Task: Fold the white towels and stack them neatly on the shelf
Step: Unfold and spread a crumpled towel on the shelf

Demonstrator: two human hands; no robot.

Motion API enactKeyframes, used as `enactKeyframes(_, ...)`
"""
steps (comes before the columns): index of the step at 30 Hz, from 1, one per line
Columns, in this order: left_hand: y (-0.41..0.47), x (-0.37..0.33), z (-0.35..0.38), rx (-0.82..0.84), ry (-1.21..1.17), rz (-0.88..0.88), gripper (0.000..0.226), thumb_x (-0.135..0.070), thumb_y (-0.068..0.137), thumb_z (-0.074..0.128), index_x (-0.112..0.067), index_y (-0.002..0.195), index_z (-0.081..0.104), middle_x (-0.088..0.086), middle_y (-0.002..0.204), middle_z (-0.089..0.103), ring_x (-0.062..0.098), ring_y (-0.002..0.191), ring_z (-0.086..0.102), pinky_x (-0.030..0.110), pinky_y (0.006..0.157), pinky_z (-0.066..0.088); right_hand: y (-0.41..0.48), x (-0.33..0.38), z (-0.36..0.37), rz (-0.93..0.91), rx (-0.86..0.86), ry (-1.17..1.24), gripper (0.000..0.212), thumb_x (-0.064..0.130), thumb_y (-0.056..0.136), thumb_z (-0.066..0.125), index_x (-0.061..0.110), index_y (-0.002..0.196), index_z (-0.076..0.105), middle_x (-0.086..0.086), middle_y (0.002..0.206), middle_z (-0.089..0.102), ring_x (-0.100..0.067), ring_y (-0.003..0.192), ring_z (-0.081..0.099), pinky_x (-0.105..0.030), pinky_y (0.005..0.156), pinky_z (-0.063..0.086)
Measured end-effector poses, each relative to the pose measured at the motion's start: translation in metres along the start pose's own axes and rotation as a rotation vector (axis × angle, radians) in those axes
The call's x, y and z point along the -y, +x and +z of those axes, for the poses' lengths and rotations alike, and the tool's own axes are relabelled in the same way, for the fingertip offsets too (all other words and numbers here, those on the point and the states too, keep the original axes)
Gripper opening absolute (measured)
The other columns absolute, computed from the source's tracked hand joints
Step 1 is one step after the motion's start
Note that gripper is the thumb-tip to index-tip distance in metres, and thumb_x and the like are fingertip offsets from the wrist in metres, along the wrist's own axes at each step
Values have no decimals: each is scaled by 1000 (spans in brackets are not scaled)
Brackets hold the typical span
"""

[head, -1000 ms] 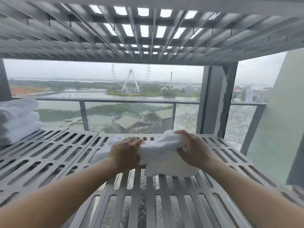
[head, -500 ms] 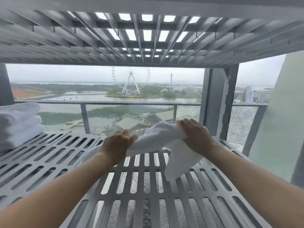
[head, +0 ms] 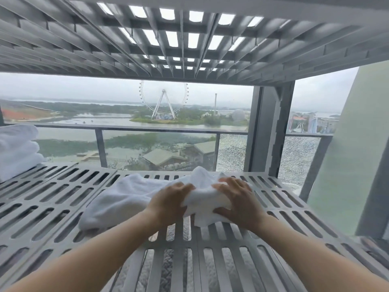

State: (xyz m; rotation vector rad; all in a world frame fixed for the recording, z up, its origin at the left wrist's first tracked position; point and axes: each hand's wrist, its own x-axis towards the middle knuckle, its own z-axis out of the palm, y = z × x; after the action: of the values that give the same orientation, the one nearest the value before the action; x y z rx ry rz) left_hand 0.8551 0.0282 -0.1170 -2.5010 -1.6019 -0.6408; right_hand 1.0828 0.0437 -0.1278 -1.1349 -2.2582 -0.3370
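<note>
A white towel lies on the slotted grey shelf, bunched between the two hands and trailing away to the left of the left hand, where it spreads flat and loose across the slats. The right hand presses on the towel's crumpled right end, thumb low at the near edge and fingers splayed over the top of the cloth, with a peak of fabric rising just beyond its fingertips. The left hand sits just beside it, fingers curled into the same bunch of cloth, so both hands grip the towel with only a narrow fold of fabric showing between them. Both bare forearms reach forward from the near corners and converge at the towel, wrists roughly level with the shelf surface. The towel is thick terry with a soft nap and rounded folds. The shelf is matt grey with rows of long rounded slots, and a second shelf of the same ribbed grid hangs overhead. Far to the left of the left hand, at the shelf's edge, a stack of folded white towels rests in plump rounded layers.
</note>
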Motion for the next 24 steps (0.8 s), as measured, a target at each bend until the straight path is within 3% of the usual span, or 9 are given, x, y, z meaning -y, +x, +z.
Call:
enactKeyframes(3, 4, 12, -5, -71, 12, -97, 39, -15, 81, 49, -24, 119, 50, 6, 108, 55, 31, 96, 59, 36, 75, 47, -6, 0, -8, -44, 31, 59, 55, 34, 72, 75, 15, 120, 57, -7, 124, 54, -25, 113, 52, -39, 97, 42)
enactKeyframes(7, 12, 28, -7, -69, 117, -274, 43, -6, 81, 44, -24, 119, 50, 7, 114, 53, 31, 102, 57, 39, 81, 48, -6, 16, -8, -52, -59, -111, 47, 35, 71, 75, 18, 112, 61, -5, 122, 55, -25, 111, 54, -42, 89, 47)
enactKeyframes(9, 14, 35, -6, -57, 170, -349, 46, -4, 81, 44, -25, 121, 50, 7, 118, 50, 29, 106, 55, 38, 82, 48, -7, 20, -2, 125, -13, -187, 56, 44, 72, 70, 20, 120, 52, -2, 126, 47, -25, 112, 49, -43, 87, 46)
enactKeyframes(11, 12, 36, -4, -87, 284, -352, 49, -2, 79, 48, -26, 122, 48, 4, 123, 45, 26, 111, 49, 37, 78, 49, -9, 19, 5, 404, 64, -91, 69, 51, 70, 67, 20, 124, 40, -1, 122, 40, -24, 110, 45, -38, 84, 45)
enactKeyframes(14, 7, 36, 5, -102, 366, -170, 66, 0, 75, 55, -30, 130, 35, 0, 134, 32, 22, 118, 40, 34, 77, 51, -9, 18, 9, 602, 101, 237, 51, 31, 67, 68, 17, 110, 43, 0, 100, 47, -21, 91, 52, -26, 68, 40)
enactKeyframes(16, 4, 36, 10, -50, 310, -43, 68, 0, 77, 52, -34, 132, 33, -2, 135, 32, 22, 117, 40, 36, 78, 53, -3, 17, 7, 525, 113, 277, 33, 13, 66, 61, 16, 96, 47, -1, 88, 54, -20, 79, 52, -22, 57, 34)
enactKeyframes(18, 4, 37, 8, -55, 247, -23, 59, -4, 80, 49, -34, 130, 40, -3, 132, 39, 21, 114, 46, 38, 79, 53, 7, 13, 0, 395, 81, 236, 31, 2, 66, 56, 13, 95, 52, -5, 88, 58, -24, 81, 56, -23, 59, 34)
enactKeyframes(21, 9, 33, -2, -225, 158, -63, 48, -13, 80, 53, -33, 123, 51, -4, 123, 53, 24, 102, 58, 37, 72, 51, 27, -2, -19, 222, -26, 79, 41, -5, 72, 55, 8, 111, 56, -10, 106, 59, -29, 94, 55, -34, 74, 46)
enactKeyframes(24, 14, 23, -8, -394, 43, 6, 40, -21, 78, 58, -28, 117, 56, -3, 112, 61, 28, 87, 63, 34, 64, 47, 37, -18, -42, 170, -122, -84, 47, -10, 74, 53, 9, 116, 54, -9, 114, 56, -30, 101, 50, -41, 77, 50)
